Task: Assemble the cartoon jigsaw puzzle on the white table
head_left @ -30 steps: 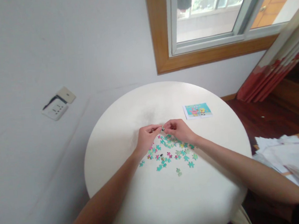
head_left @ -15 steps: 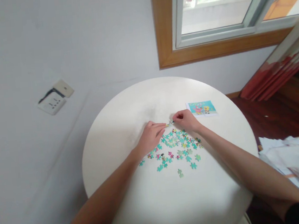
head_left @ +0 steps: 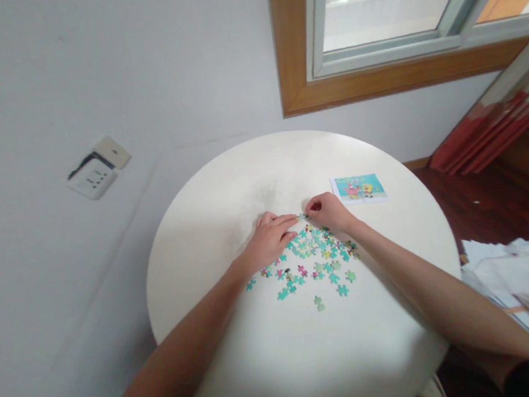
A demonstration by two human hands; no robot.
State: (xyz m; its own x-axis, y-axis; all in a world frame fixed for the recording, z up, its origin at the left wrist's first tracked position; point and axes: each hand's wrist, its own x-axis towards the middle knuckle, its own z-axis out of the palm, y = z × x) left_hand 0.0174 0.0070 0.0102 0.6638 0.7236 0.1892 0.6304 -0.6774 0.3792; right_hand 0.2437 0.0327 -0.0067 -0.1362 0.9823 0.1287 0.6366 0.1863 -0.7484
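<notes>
Several loose jigsaw puzzle pieces (head_left: 313, 244), mostly teal and pale green with some pink and yellow, lie scattered in front of my hands. Beyond the heap, a short row of small joined pieces (head_left: 301, 217) sits between my fingertips. My left hand (head_left: 273, 238) lies flat with fingers stretched out, its tips touching the row's left end. At the right end, my right hand (head_left: 329, 211) pinches thumb and forefinger together on a puzzle piece, mostly hidden by the fingers. A picture sheet (head_left: 361, 188) with cartoon figures on teal lies just beyond my right hand.
Everything rests on a round white table (head_left: 193, 230) that stands close to the wall. A wall socket (head_left: 94, 176) is at the left, a wood-framed window (head_left: 299, 98) ahead. Papers (head_left: 519, 274) are piled at the right, below a red and white curtain (head_left: 473, 134).
The left fingers have shifted slightly right along the joined pieces. My right hand stays pinched in nearly the same place. The whole view has tilted a little.
</notes>
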